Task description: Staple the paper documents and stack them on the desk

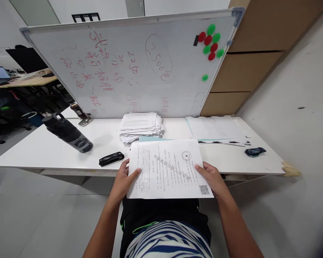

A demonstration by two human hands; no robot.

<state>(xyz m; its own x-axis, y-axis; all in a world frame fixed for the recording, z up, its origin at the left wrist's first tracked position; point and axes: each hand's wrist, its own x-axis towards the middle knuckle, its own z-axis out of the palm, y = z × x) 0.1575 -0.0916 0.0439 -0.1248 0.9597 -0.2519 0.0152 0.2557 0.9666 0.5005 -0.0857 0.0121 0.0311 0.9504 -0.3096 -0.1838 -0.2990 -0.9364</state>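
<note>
Printed sheets [168, 172], with a round stamp and a QR code on the top one, are held level over the desk's front edge. My left hand [125, 179] grips their left edge, thumb on top and fingers underneath. On the right edge, my right hand [212, 177] holds them the same way. A black stapler [111, 158] lies on the desk just left of the sheets. Behind them stands a stack of papers [141, 125], and a light blue edge shows between the stack and the held sheets.
A black bottle [70, 134] leans in view at the left of the white desk [102, 130]. More papers [215, 128] lie at the back right, near a dark small object [255, 152]. A whiteboard [134, 71] with magnets stands behind, beside cardboard boxes [244, 70].
</note>
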